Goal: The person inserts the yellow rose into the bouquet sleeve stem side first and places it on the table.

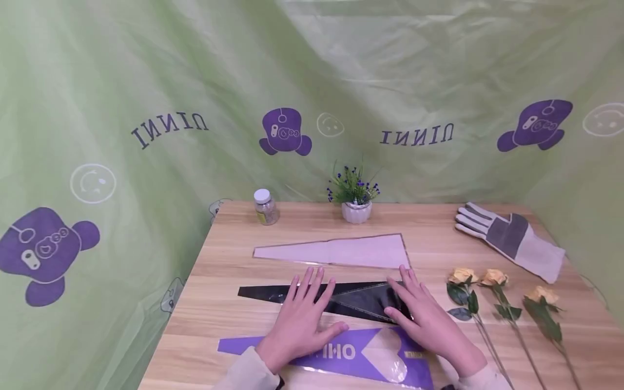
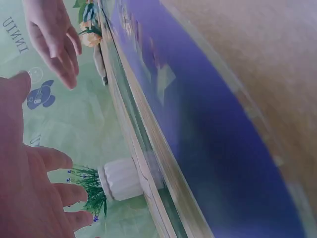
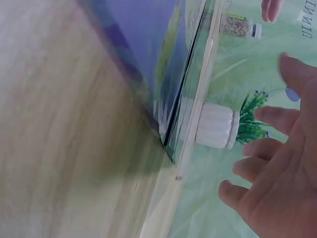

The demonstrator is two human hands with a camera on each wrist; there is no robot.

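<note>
My left hand (image 1: 302, 327) has its fingers spread over a black tapered flower sleeve (image 1: 363, 303). Over the wide right end of that sleeve is my right hand (image 1: 431, 322), its fingers extended too. Both wrist views show the left hand (image 2: 29, 183) and the right hand (image 3: 282, 163) raised above the tabletop, with nothing in their grasp. Closest to me lies a purple sleeve (image 1: 351, 365) with a pale heart and lettering, partly covered by the left hand and forearm. A pink sleeve (image 1: 341, 251) lies flat beyond the black one.
Three peach artificial roses (image 1: 493, 278) with long stems lie on the right. Behind them is a grey and white glove (image 1: 512, 238). A potted plant (image 1: 357, 211) and a white-capped jar (image 1: 266, 208) stand along the back of the wooden table (image 1: 195, 303), before a green curtain (image 1: 219, 65).
</note>
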